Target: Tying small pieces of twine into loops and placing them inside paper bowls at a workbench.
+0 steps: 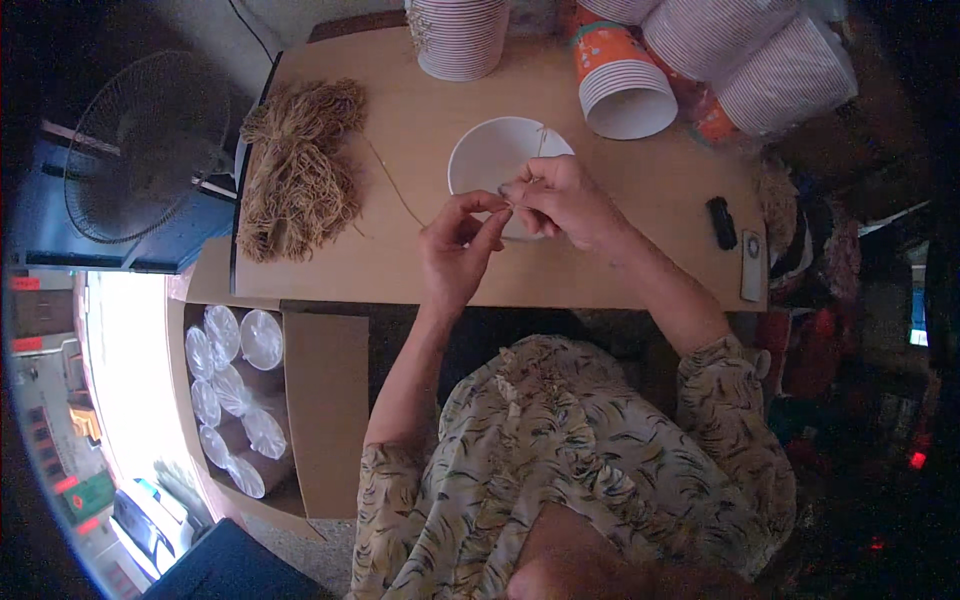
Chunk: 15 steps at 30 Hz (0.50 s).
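Observation:
A white paper bowl (490,155) lies on the wooden table (420,110) in front of me. My left hand (455,250) and my right hand (565,205) meet over the bowl's near rim, both pinching a thin tan string (395,190). The string runs from my fingers leftward across the table toward a pile of tan string bundles (295,170). A short piece of string also crosses the bowl's far rim. My fingertips hide the spot where string and bowl meet.
Stacks of white and orange paper cups (625,85) and bowls (460,35) line the table's far edge. A black object (721,222) and a small white device (751,265) lie at the right. A cardboard box of wrapped cup stacks (240,400) and a fan (140,145) stand on my left.

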Available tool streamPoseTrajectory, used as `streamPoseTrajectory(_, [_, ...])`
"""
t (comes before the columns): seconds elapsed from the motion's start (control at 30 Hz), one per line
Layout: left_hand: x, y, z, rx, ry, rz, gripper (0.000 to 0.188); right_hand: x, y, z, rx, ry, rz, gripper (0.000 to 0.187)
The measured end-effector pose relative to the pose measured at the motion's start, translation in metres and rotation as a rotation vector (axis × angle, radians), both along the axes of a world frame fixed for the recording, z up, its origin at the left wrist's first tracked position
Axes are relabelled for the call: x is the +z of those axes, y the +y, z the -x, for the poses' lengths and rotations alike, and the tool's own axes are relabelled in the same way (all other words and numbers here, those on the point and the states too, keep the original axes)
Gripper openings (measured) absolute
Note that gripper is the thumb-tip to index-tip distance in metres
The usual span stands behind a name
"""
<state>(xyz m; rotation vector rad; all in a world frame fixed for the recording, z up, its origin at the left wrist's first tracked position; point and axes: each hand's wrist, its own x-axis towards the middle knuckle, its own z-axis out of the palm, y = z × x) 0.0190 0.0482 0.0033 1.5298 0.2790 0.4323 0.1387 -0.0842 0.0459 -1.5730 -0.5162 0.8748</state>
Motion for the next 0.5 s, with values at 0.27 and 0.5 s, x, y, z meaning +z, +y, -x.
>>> streamPoseTrajectory(0.27, [-0.017, -0.001, 0.003, 0.123, -0.175, -0.258, 0.012, 0.006, 0.004, 0.006, 0.024, 0.006, 0.052, 0.021])
streamPoseTrajectory(0.5, [-0.015, 0.003, 0.003, 0.135, -0.244, -0.391, 0.010, 0.003, 0.003, 0.003, 0.040, -0.003, 0.073, 0.023])
